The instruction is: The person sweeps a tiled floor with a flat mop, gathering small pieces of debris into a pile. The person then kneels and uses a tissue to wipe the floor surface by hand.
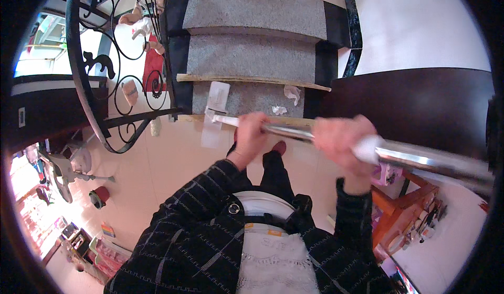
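Both my hands grip a shiny metal telescopic pole (291,131) that slants across the view. My left hand (252,136) holds it near its lower end, and my right hand (346,144) wraps it farther up, beside a white plastic collar (368,149). At the pole's lower end a flat white mop head (217,97) lies partly on the lowest grey carpeted step (248,97). Its other part hangs past the step's front edge over the floor. Two crumpled white tissues, one (292,93) near the riser and one (279,110) nearer the edge, are on that step.
Pale wooden strips edge the steps, one strip (252,79) above the mop head. A black wrought-iron railing (114,57) stands at the left. A dark wood panel (409,101) borders the right, with an orange-brown wooden stand (397,203) below. A red pot (99,196) sits on the tiled floor.
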{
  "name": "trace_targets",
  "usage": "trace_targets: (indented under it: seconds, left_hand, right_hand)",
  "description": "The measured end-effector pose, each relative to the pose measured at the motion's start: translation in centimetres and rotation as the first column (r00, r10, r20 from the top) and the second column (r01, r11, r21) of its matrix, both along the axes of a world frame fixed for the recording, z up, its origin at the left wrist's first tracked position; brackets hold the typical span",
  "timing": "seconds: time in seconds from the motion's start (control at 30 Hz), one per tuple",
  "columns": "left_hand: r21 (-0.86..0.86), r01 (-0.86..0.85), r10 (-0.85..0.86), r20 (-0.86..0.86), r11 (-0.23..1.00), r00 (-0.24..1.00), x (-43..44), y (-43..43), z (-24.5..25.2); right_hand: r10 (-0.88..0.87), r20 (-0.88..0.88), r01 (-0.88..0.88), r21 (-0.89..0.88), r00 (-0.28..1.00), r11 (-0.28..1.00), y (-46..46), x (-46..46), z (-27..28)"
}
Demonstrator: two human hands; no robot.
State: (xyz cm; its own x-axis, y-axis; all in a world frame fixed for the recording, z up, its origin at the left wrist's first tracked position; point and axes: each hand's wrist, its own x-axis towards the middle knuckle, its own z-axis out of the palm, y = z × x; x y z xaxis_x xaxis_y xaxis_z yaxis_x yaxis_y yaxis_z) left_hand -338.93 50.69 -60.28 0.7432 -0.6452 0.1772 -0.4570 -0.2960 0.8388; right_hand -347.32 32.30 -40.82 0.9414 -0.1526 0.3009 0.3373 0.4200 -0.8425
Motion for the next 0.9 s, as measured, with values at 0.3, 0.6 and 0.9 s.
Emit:
trace_targets:
  seconds: [0.3,0.6,0.9]
  left_hand:
    - [0.067,-0.106,0.115,-0.153,0.992,0.981,5.0,0.3,-14.5]
    - [0.148,0.221,-0.193,-0.185,0.964,0.964,-6.1,-11.3,-13.1]
    - [0.017,0.632,-0.624,-0.146,0.775,0.768,-14.9,-19.0,-11.0]
  right_hand:
    - [-0.268,-0.444,0.162,-0.264,0.855,0.951,0.3,4.1,-8.4]
    - [-0.640,-0.464,0.454,-0.456,0.612,0.766,-6.3,-10.1,-6.9]
    - [-0.859,-0.383,0.761,-0.424,0.341,0.491,-7.7,-22.9,-7.0]
